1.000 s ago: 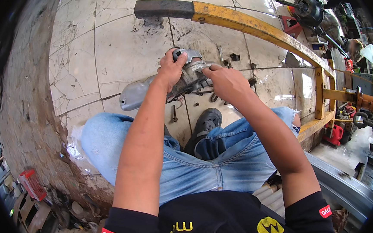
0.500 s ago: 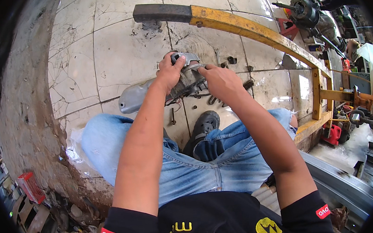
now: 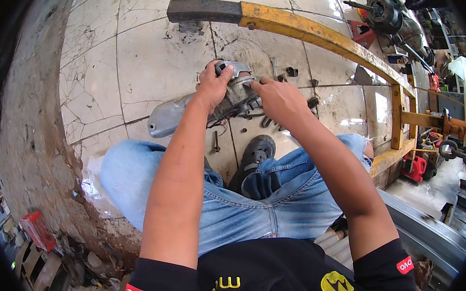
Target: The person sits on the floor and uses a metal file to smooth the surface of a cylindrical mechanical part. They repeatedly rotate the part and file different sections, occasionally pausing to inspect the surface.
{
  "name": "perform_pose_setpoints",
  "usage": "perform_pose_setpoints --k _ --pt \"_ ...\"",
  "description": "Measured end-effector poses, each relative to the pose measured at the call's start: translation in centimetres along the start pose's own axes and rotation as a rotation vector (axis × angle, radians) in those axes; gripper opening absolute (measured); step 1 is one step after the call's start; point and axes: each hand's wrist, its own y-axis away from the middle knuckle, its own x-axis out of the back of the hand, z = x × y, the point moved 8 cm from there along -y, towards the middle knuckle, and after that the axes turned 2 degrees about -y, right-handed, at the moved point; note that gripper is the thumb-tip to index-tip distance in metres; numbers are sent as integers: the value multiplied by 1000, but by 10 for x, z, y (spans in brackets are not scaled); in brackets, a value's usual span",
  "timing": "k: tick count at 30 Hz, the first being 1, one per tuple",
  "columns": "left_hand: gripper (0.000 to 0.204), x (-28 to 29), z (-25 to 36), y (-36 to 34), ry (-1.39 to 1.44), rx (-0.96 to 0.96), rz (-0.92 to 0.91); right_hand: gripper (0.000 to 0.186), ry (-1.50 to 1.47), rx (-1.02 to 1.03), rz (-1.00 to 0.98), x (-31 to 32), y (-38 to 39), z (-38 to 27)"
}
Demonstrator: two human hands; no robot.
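Observation:
A grey cast-metal machine part (image 3: pixel 236 95) with a long, rounded silver housing (image 3: pixel 167 117) rests on the floor tiles before my knees. My left hand (image 3: pixel 212 86) is wrapped round its upper end, the thumb lying over a silver bracket-like piece (image 3: pixel 241 67). Fingers curled, my right hand (image 3: pixel 282 97) presses against the rim on the part's right side; its fingertips are partly hidden, and whether they also pinch something small cannot be made out. Thin wires (image 3: pixel 222 123) hang from the underside. A bolt (image 3: pixel 217 141) lies just below the part.
A yellow steel beam (image 3: pixel 311 29) with a dark end arches over the floor beyond my hands, joined to a frame (image 3: pixel 397 115) at the right. Small dark fittings (image 3: pixel 291 72) and a wrench (image 3: pixel 274 64) lie right of the part. My shoe (image 3: pixel 258 152) is close below it.
Both hands stay on the machine part, nearly in the same place. The right fingers have shifted very slightly at the rim; the whole view has moved a little.

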Motion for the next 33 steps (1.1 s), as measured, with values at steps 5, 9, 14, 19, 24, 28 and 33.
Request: perform_pose_setpoints --k 5,9,14,19,24,28,33 --pt "61 0 -7 -4 -26 -38 14 35 -40 20 52 3 7 -4" --pt "59 -1 1 -1 -14 -7 -11 36 -38 5 77 1 3 -1" --pt "60 2 -8 -9 -71 -77 12 36 -65 21 34 1 12 -7" --pt "61 0 0 -6 -35 -51 -7 23 -103 28 184 -1 9 -4" --pt "60 -1 6 -1 -17 -48 0 23 -146 -10 187 -6 18 -8" --pt "61 3 3 -2 24 -51 -23 32 -170 -5 190 -10 7 -1" --pt "64 -1 5 6 -56 -103 -31 60 -507 -47 300 -31 21 42"
